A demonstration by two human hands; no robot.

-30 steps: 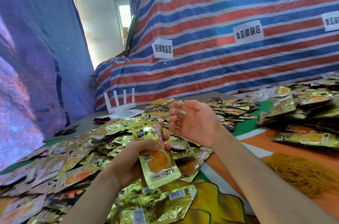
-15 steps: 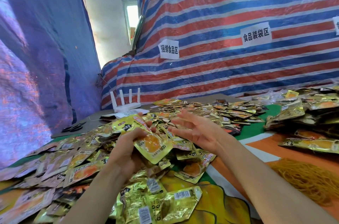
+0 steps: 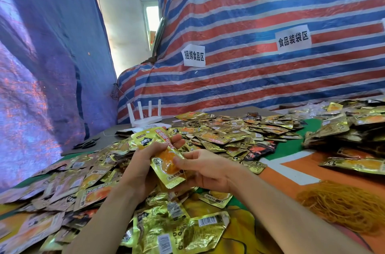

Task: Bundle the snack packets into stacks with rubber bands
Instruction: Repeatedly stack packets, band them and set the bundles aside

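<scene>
Packets: held packets (image 3: pixel 164 158) raised above the table (image 3: pixel 291 172) | Hands: left hand (image 3: pixel 143 162) wraps their upper half; right hand (image 3: pixel 208 170) pinches the lower part | Handling: probably light, slick, floppy foil; squeeze mid-stack so none slide | Bands: rubber bands (image 3: pixel 343 208) heaped at right

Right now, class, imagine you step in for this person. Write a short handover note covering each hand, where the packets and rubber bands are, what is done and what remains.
Left hand: grips a small stack of gold packets, thumb across the front.
Right hand: pinches the stack's lower end, thumb on top.
Rubber bands: a loose orange heap on the table to the right, neither hand on it.
Loose packets: spread across the table around the hands.
Done: one stack gathered; no band is visible around it.
Left: band this stack, then work through the many loose packets.
</scene>
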